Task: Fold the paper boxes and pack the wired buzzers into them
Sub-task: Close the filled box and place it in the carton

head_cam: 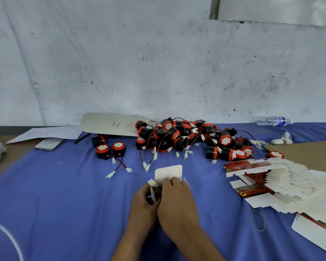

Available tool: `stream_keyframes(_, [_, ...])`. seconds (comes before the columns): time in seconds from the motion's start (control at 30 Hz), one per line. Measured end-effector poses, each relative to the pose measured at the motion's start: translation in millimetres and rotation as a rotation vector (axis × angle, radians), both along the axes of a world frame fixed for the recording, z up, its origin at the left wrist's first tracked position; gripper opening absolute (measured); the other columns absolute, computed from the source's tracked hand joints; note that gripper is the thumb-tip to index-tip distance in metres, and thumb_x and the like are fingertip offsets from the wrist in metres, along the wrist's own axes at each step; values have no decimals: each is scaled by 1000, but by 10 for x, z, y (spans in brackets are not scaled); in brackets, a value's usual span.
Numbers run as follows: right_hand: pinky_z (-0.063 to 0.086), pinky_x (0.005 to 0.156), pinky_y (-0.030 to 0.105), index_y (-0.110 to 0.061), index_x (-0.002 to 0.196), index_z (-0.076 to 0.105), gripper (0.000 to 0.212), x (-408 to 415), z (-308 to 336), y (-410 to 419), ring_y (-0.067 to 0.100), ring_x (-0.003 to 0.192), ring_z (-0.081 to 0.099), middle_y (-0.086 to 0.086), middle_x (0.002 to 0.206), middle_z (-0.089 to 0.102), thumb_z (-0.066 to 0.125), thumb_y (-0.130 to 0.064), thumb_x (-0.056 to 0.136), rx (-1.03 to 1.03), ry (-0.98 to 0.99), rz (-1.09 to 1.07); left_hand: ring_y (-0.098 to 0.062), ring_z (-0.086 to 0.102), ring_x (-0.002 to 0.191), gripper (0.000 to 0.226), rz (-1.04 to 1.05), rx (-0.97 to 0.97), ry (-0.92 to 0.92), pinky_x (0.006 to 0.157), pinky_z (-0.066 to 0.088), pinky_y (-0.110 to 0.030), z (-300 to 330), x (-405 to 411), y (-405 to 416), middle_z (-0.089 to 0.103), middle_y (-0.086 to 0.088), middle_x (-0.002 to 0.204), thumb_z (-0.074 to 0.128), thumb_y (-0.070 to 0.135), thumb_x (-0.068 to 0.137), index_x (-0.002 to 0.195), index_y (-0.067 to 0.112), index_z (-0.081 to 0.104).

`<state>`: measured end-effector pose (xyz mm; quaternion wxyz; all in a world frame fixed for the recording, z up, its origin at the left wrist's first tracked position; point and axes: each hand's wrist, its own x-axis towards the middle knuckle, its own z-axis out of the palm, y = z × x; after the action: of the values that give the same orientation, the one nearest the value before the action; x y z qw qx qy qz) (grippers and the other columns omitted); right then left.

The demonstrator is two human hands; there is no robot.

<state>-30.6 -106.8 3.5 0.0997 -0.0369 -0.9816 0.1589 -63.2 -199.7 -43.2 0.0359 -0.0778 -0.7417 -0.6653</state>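
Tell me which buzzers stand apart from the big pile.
The two upright buzzers left of the big pile, white faces up, with their wires trailing toward the hands.

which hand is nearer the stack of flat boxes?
Right. The right hand lies between the left hand and the stack of flat boxes, which sits off to the right; both hold the paper box.
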Motion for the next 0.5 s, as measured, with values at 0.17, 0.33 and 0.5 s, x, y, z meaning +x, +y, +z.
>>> stream_keyframes(0.17, [35,105,33,-24,120,61,40,78,-55,-9,25,116,32,2,123,45,39,-21,87,-24,-13,-13,-1,69,67,21,-49,28,60,59,51,-14,53,45,-22,77,4,77,68,4,95,85,22,74])
stream_keyframes(0.33, [31,106,37,-31,111,68,44,9,8,46,25,111,40,2,121,52,29,-43,94,-28,-49,-33,-3,57,55,42,-66,54,59,51,47,-14,98,60,-3,70,4,62,57,-15,91,77,21,73])
stream_keyframes(0.5, [43,96,41,-26,91,75,62,-47,121,57,26,105,48,3,99,68,32,-69,96,25,82,-133,-3,59,55,33,-85,-12,38,49,44,-14,94,73,62,65,8,57,52,0,103,76,14,66])
